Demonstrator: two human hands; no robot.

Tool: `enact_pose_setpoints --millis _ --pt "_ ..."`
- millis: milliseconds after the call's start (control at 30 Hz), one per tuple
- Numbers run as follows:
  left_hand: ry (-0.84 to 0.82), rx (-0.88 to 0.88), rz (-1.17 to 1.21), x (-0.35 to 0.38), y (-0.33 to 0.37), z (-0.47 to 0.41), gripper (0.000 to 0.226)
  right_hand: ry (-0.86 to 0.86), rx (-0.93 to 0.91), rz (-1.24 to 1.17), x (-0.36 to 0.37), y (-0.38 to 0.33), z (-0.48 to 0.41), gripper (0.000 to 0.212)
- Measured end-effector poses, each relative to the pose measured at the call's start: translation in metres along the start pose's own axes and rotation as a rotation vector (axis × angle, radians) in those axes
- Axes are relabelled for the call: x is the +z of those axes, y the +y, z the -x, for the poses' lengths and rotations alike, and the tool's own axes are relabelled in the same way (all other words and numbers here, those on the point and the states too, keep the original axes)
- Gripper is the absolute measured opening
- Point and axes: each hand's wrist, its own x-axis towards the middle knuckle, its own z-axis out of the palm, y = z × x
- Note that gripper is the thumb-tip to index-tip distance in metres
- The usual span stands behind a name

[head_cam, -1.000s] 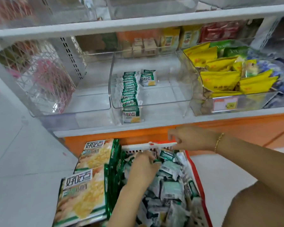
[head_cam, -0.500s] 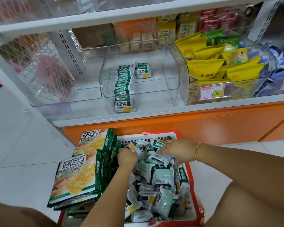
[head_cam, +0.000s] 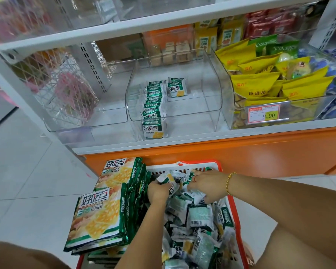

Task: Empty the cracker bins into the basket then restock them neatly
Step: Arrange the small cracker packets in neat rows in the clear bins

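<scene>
A red basket (head_cam: 199, 164) on the floor holds a loose heap of small green-and-white cracker packets (head_cam: 198, 220). Large green cracker bags (head_cam: 103, 206) are stacked along its left side. My left hand (head_cam: 158, 192) is closed around small packets near the basket's far end. My right hand (head_cam: 208, 186) presses on packets just beside it, fingers curled over them. On the shelf, the clear middle bin (head_cam: 211, 113) contains a neat upright row of packets (head_cam: 153, 105) and one more packet (head_cam: 176, 87) behind. The left clear bin (head_cam: 97, 121) has nothing in it.
A bin of yellow snack bags (head_cam: 260, 84) with a 9.90 price tag (head_cam: 264, 114) stands to the right. An orange shelf base (head_cam: 221, 152) lies behind the basket. White floor tiles (head_cam: 27, 181) stretch to the left. My knees show at both lower corners.
My right hand has come down from the basket's far rim into the packet heap. Both hands now meet over the packets at the far end, and the view has tilted down.
</scene>
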Motion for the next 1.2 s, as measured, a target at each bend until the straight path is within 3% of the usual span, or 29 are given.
enact_pose_setpoints --millis 133,300,400,500,567,700,767,833,933,1000,1100,1200 --pt "-0.021 0.019 0.147 -0.007 0.001 0.002 0.054 -0.018 0.093 -0.439 -0.004 -0.001 0.004 0.053" --pt "-0.049 0.064 0.252 -0.011 0.002 0.011 0.052 -0.046 0.209 -1.059 -0.004 -0.003 0.008 0.050" --pt "-0.089 0.100 0.292 -0.015 0.004 0.016 0.052 -0.079 0.184 -1.451 -0.009 0.006 0.014 0.043" --pt "-0.219 0.091 0.308 -0.019 0.009 0.021 0.053 -0.060 0.133 -1.623 -0.013 0.012 0.021 0.043" --pt "-0.301 0.093 0.314 -0.022 0.011 0.027 0.051 -0.031 0.111 -1.669 -0.015 0.012 0.025 0.044" --pt "-0.373 0.164 0.257 -0.024 0.012 0.036 0.053 0.070 0.148 -1.574 -0.014 0.014 0.029 0.078" --pt "-0.409 0.180 0.237 -0.024 0.014 0.042 0.045 0.094 0.153 -1.515 -0.013 0.013 0.030 0.084" --pt "-0.461 0.212 0.222 -0.026 0.018 0.049 0.035 0.136 0.155 -1.517 -0.014 0.010 0.030 0.077" --pt "-0.519 0.312 0.131 -0.027 0.022 0.050 0.059 0.233 0.193 -1.564 -0.020 0.007 0.030 0.074" --pt "-0.535 0.380 0.048 -0.031 0.027 0.053 0.062 0.253 0.216 -1.411 -0.029 0.004 0.034 0.071" --pt "-0.548 0.459 -0.054 -0.043 0.037 0.055 0.060 0.307 0.245 -0.993 -0.053 0.004 0.050 0.066" --pt "-0.567 0.578 -0.129 -0.061 0.055 0.067 0.053 0.290 0.119 -1.022 -0.074 0.006 0.065 0.075"
